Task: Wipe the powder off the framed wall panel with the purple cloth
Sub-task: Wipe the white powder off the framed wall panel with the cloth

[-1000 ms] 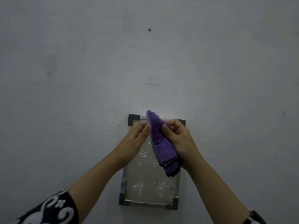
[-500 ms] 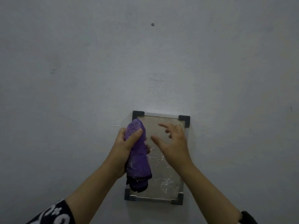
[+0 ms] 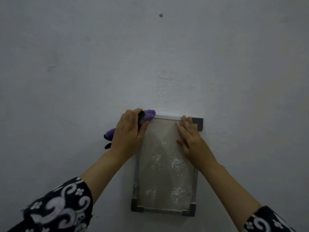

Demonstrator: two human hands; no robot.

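Observation:
The framed wall panel point(image 3: 164, 196) hangs low on a pale grey wall, with a metal frame and dark corner brackets. White powder point(image 3: 176, 163) speckles its middle and lower surface. My left hand point(image 3: 129, 133) presses the purple cloth point(image 3: 148, 114) against the panel's top left corner; part of the cloth sticks out below the hand on the left. My right hand point(image 3: 190, 138) lies flat, fingers spread, on the panel's upper right part, holding nothing.
The wall point(image 3: 83, 72) is bare apart from a small dark screw or hole point(image 3: 161, 14) high above the panel. Patterned black-and-white sleeves cover both forearms at the bottom corners.
The cloth passed from my right hand to my left. My left hand then carried it up to the panel's top left corner, and my right hand flattened against the upper right part.

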